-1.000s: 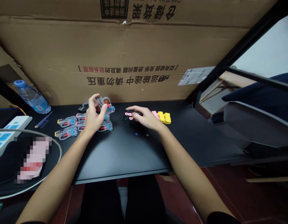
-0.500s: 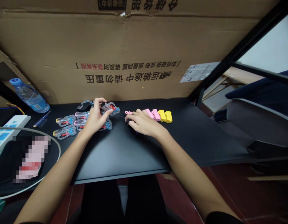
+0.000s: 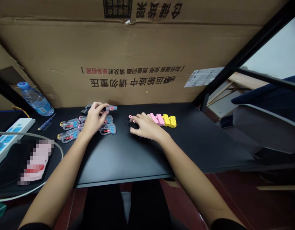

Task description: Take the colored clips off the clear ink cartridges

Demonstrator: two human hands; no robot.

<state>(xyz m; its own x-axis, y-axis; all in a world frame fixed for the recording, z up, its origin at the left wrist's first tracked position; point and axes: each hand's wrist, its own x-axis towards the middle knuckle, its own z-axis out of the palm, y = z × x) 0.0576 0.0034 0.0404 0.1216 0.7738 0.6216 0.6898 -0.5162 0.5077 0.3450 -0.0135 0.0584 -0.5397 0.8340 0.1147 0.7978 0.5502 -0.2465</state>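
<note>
My left hand [image 3: 94, 118] pinches a small clear plastic piece with blue and red parts [image 3: 111, 108], held just above a cluster of several similar clear pieces [image 3: 70, 129] on the black table [image 3: 128, 153]. My right hand [image 3: 144, 126] rests on the table with fingers curled over a little pile of black and pink rings [image 3: 129, 119]; what the fingertips hold is hidden. Right beside that hand lies a row of pink blocks [image 3: 157, 118] and yellow blocks [image 3: 170, 121].
A big cardboard box [image 3: 137, 57] stands along the back of the table. At the left are a water bottle [image 3: 35, 99], a blue pen [image 3: 45, 122], a white power strip [image 3: 11, 134] and a white ring [image 3: 55, 153]. A black frame post [image 3: 233, 57] rises at the right.
My right hand moved left onto the ring pile and its fingers curled. My left hand lowered the clear piece toward the cluster and turned it flatter.
</note>
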